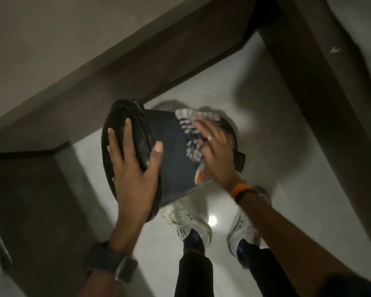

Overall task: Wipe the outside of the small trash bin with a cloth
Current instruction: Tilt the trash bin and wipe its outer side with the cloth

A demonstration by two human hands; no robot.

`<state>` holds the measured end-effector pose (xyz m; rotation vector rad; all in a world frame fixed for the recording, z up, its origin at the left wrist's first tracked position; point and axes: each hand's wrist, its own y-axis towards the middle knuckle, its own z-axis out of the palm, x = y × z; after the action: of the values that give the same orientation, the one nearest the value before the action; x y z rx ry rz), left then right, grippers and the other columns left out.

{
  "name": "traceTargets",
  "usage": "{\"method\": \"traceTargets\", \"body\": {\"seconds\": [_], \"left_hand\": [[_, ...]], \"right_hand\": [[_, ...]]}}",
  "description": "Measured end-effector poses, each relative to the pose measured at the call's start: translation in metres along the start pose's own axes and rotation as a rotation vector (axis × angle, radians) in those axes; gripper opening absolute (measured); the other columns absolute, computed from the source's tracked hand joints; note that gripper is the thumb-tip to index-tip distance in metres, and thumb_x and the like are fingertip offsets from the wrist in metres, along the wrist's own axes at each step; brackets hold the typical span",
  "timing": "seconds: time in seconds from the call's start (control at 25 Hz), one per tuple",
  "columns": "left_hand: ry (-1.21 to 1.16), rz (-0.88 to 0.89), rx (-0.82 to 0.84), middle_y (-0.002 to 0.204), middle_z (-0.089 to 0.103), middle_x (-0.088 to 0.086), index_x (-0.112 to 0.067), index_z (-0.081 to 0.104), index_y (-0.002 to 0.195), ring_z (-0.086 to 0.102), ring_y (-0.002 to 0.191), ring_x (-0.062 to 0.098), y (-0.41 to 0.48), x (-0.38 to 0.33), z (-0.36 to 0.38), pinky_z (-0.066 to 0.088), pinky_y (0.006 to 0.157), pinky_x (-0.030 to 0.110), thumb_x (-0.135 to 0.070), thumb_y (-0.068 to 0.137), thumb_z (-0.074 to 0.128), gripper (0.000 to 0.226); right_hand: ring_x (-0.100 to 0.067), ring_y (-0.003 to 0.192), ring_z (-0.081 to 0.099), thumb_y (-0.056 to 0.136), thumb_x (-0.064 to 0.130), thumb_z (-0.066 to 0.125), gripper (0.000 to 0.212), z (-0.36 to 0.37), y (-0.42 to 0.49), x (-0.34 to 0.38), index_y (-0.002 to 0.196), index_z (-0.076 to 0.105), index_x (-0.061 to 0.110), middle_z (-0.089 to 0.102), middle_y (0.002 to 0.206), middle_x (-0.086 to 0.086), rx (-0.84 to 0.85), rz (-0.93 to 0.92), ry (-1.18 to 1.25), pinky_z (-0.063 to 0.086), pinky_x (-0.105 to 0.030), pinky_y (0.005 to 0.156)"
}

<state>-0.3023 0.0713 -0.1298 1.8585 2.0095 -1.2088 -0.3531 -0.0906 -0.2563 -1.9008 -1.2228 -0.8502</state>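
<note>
A small dark trash bin (174, 159) is held up in the air on its side, its black lid end facing left. My left hand (133, 168) grips that lid end, fingers spread over the lid and thumb on the bin's side wall. My right hand (214, 153) presses a striped white and grey cloth (191, 133) with an orange patch flat against the bin's side wall. A black foot pedal (240, 161) sticks out at the bin's right end.
Below the bin are my two white shoes (189, 221) on a glossy pale tiled floor (287, 146). A grey wall with a dark skirting (180, 67) runs behind the bin. A dark door frame (308, 82) stands at the right.
</note>
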Motion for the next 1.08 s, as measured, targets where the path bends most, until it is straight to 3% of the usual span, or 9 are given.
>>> {"method": "traceTargets", "body": {"seconds": [0.08, 0.16, 0.36, 0.56, 0.72, 0.84, 0.88, 0.96, 1.08], "left_hand": [[-0.025, -0.030, 0.159, 0.171, -0.023, -0.020, -0.078, -0.003, 0.143, -0.010, 0.162, 0.021, 0.001, 0.015, -0.015, 0.018, 0.126, 0.065, -0.069, 0.058, 0.079, 0.119], [0.017, 0.001, 0.247, 0.170, -0.029, -0.016, -0.081, -0.009, 0.138, -0.017, 0.161, 0.019, 0.000, 0.016, -0.020, 0.015, 0.129, 0.062, -0.049, 0.049, 0.090, 0.137], [-0.074, -0.068, 0.176, 0.173, -0.017, -0.014, -0.067, -0.006, 0.151, 0.001, 0.162, 0.030, 0.016, 0.000, -0.015, 0.029, 0.123, 0.066, -0.051, 0.048, 0.078, 0.134], [-0.219, 0.053, -0.097, 0.162, 0.032, -0.011, -0.039, 0.014, 0.160, 0.037, 0.149, 0.015, 0.030, -0.018, -0.011, 0.036, 0.124, 0.051, -0.050, 0.067, 0.089, 0.121], [0.114, 0.157, 0.034, 0.176, -0.013, 0.007, -0.039, 0.010, 0.163, -0.003, 0.162, 0.031, 0.034, -0.026, -0.002, 0.018, 0.127, 0.066, -0.035, 0.072, 0.089, 0.121], [0.019, 0.085, 0.027, 0.175, -0.019, 0.007, -0.039, 0.007, 0.164, -0.008, 0.162, 0.036, 0.048, -0.032, -0.006, 0.019, 0.126, 0.067, -0.034, 0.075, 0.083, 0.117], [0.000, 0.071, 0.011, 0.175, -0.020, 0.007, -0.039, 0.006, 0.164, -0.009, 0.162, 0.037, 0.052, -0.034, -0.006, 0.019, 0.126, 0.067, -0.038, 0.074, 0.082, 0.118], [-0.014, 0.061, -0.010, 0.175, -0.021, 0.006, -0.041, 0.006, 0.164, -0.009, 0.161, 0.037, 0.055, -0.034, -0.005, 0.019, 0.126, 0.067, -0.039, 0.075, 0.084, 0.118], [0.006, 0.078, 0.022, 0.173, -0.026, 0.004, -0.047, 0.004, 0.162, -0.012, 0.162, 0.032, 0.054, -0.030, -0.004, 0.020, 0.126, 0.068, -0.038, 0.076, 0.089, 0.122]], "right_hand": [[-0.027, 0.155, 0.041, 0.109, 0.017, 0.044, 0.041, -0.020, 0.035, -0.018, 0.146, 0.060, 0.023, 0.053, 0.161, -0.005, -0.046, 0.321, 0.046, 0.026, -0.050, 0.132], [-0.027, 0.155, 0.040, 0.111, 0.020, 0.041, 0.040, -0.025, 0.043, -0.006, 0.146, 0.060, 0.023, 0.052, 0.162, -0.005, -0.022, 0.404, 0.112, 0.025, -0.053, 0.132], [-0.010, 0.166, 0.011, 0.105, 0.039, 0.033, 0.054, 0.007, -0.043, 0.054, 0.154, 0.023, 0.060, 0.018, 0.173, 0.026, 0.075, -0.056, 0.067, -0.005, -0.047, 0.134], [-0.021, 0.163, 0.026, 0.111, 0.009, 0.043, 0.049, -0.019, 0.040, 0.001, 0.159, 0.041, 0.015, 0.035, 0.172, -0.005, -0.094, 0.312, 0.051, 0.016, -0.035, 0.137], [-0.012, 0.143, 0.054, 0.110, 0.018, 0.040, 0.046, -0.026, 0.064, 0.037, 0.154, 0.052, 0.014, 0.062, 0.149, -0.005, -0.078, 0.289, 0.480, 0.041, -0.023, 0.120], [-0.012, 0.165, 0.014, 0.103, 0.035, 0.035, 0.056, 0.005, -0.006, 0.067, 0.155, 0.029, 0.052, 0.019, 0.172, 0.022, -0.022, -0.003, 0.277, -0.001, -0.034, 0.132], [-0.015, 0.167, 0.008, 0.102, 0.037, 0.036, 0.057, 0.012, -0.019, 0.063, 0.154, 0.023, 0.056, 0.010, 0.173, 0.024, -0.042, -0.009, 0.309, -0.004, -0.039, 0.133], [-0.026, 0.165, 0.017, 0.104, 0.030, 0.039, 0.053, 0.010, -0.010, 0.044, 0.155, 0.029, 0.039, 0.016, 0.178, 0.001, -0.130, 0.215, 0.579, 0.012, -0.052, 0.137], [-0.036, 0.159, 0.032, 0.113, 0.016, 0.038, 0.049, -0.014, 0.023, 0.025, 0.161, 0.033, 0.008, 0.033, 0.170, -0.020, -0.261, 0.615, 0.928, 0.025, -0.054, 0.134]]}}
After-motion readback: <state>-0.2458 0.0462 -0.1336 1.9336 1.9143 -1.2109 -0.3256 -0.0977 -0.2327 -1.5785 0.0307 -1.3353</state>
